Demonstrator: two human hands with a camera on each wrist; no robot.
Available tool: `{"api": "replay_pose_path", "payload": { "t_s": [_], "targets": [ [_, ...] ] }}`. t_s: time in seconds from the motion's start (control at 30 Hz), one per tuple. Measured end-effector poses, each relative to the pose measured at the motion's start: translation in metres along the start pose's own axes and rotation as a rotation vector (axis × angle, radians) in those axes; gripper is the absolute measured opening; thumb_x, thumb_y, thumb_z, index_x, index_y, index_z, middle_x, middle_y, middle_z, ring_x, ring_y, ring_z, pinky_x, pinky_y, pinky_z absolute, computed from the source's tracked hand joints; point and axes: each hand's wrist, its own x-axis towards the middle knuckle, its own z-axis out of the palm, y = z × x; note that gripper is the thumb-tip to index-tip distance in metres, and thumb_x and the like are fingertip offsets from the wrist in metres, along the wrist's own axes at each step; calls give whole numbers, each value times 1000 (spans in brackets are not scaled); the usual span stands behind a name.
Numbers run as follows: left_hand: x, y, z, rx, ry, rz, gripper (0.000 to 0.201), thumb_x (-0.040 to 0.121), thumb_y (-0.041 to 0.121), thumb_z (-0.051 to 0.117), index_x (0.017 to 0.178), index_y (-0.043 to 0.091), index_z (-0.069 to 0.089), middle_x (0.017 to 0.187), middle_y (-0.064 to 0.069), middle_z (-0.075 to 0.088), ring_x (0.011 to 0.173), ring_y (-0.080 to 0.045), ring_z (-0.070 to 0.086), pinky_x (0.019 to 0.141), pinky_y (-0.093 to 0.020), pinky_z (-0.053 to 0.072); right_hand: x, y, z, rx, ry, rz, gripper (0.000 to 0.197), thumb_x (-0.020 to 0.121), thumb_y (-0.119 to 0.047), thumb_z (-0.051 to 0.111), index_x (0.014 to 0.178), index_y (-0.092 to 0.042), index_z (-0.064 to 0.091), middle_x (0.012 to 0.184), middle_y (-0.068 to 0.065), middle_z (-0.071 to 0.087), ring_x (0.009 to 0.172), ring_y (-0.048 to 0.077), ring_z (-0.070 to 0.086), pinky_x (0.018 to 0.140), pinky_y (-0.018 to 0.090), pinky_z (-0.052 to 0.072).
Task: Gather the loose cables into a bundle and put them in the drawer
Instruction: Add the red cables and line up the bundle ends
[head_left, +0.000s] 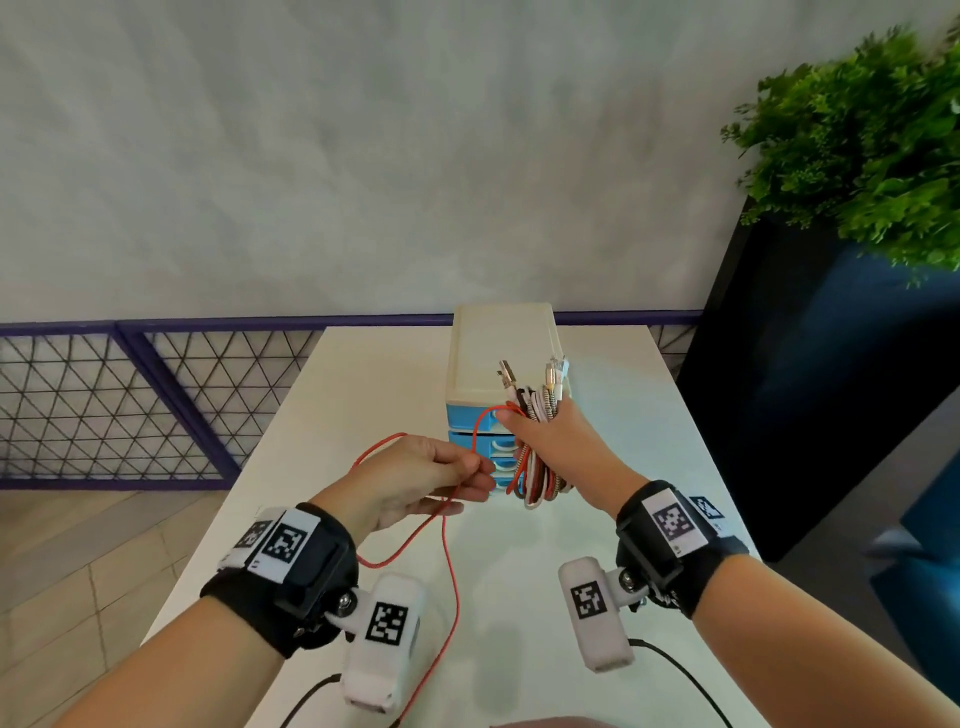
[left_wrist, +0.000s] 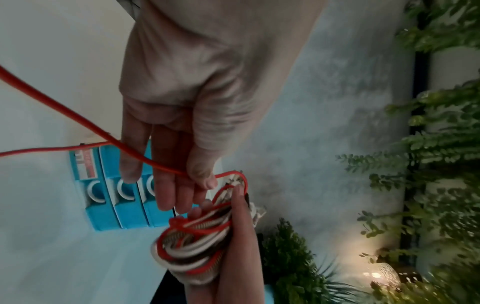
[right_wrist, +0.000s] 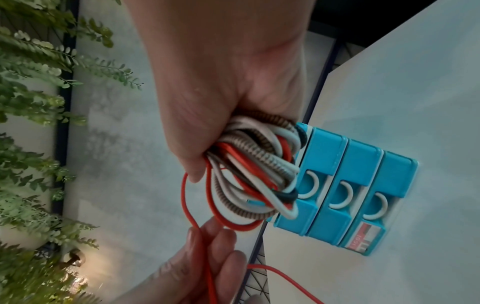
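Note:
My right hand (head_left: 535, 431) grips a coiled bundle of cables (head_left: 537, 480), white, red and braided, held upright just in front of the drawer unit (head_left: 498, 353). Plug ends stick out above the fist. In the right wrist view the bundle (right_wrist: 254, 170) hangs against the blue drawer fronts (right_wrist: 345, 185), which are all shut. A loose red cable (head_left: 452, 571) runs from the bundle to my left hand (head_left: 485, 475), which pinches it between thumb and fingers, then trails down over the white table (head_left: 623, 415). The left wrist view shows the red cable (left_wrist: 64, 111) crossing my fingers (left_wrist: 166, 185).
The drawer unit has a cream top and stands at the table's far middle. A green plant (head_left: 872, 145) in a dark planter (head_left: 779, 389) stands to the right. A purple mesh railing (head_left: 130, 405) runs behind the table, against a grey wall.

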Motion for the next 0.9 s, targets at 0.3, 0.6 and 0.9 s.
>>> {"api": "replay_pose_path", "payload": {
  "t_s": [0.3, 0.6, 0.9],
  "targets": [
    [-3, 3, 5, -619, 72, -29, 14, 90, 13, 58, 85, 7, 70, 70, -4, 74, 60, -10, 71, 62, -27, 60, -3, 5, -17, 432, -194, 172, 13, 89, -19, 62, 86, -7, 65, 76, 12, 67, 68, 23, 67, 77, 43, 54],
    [-2, -8, 18, -553, 113, -66, 11, 84, 15, 65, 81, 4, 67, 64, -6, 73, 57, -10, 70, 56, -22, 59, 2, 6, -10, 257, -106, 24, 32, 84, -37, 71, 99, -10, 62, 84, 10, 64, 76, 22, 68, 79, 43, 57],
    [0, -2, 36, -520, 59, -35, 9, 81, 13, 67, 81, 4, 67, 63, -6, 72, 55, -10, 69, 56, -22, 59, 6, 11, 5, 283, -138, 97, 69, 66, -61, 74, 123, -25, 56, 108, 5, 73, 97, 25, 71, 90, 51, 55]
  ]
}}
